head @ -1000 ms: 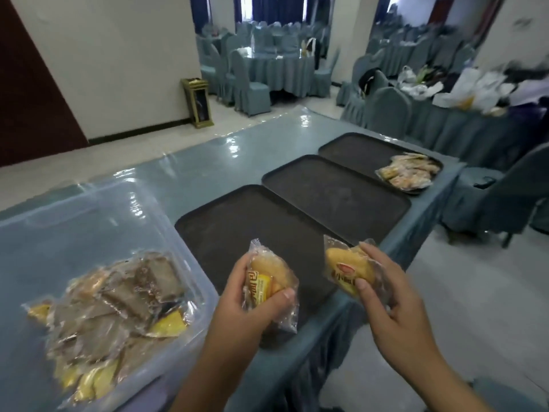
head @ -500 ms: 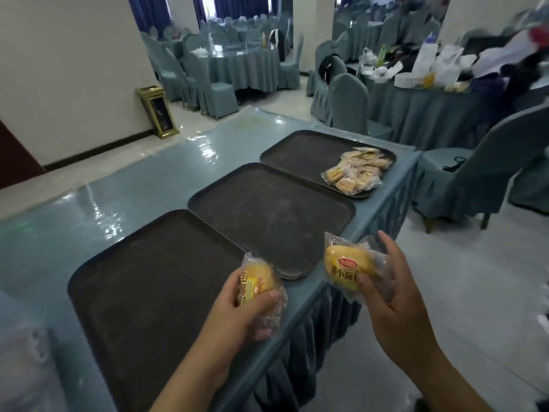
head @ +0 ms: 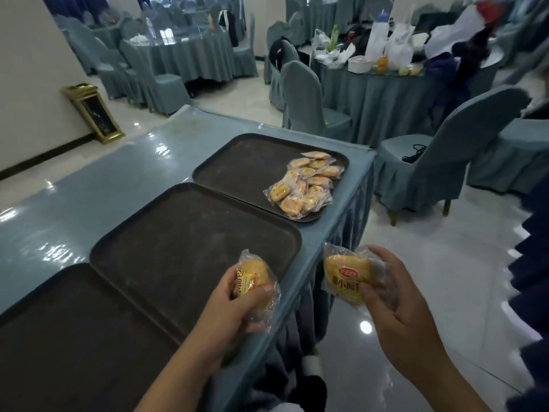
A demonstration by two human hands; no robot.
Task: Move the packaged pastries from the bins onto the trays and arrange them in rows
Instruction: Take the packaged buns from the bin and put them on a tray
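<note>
My left hand grips a yellow pastry in a clear wrapper over the near right corner of the middle tray. My right hand holds a second wrapped pastry out past the table's edge, above the floor. Three dark brown trays lie in a line on the blue-covered table. The near tray and the middle tray are bare. The far tray carries a pile of several wrapped pastries at its right end. The bin is out of view.
A covered chair stands just beyond the table's far right end. Round tables with chairs fill the room behind, one cluttered with bags and bottles. A gold bin stands by the left wall. The glossy floor lies to the right.
The view has swung right along the table, and the bin has left the frame. Both hands, each still holding its pastry, have moved from the near tray to beside the middle tray.
</note>
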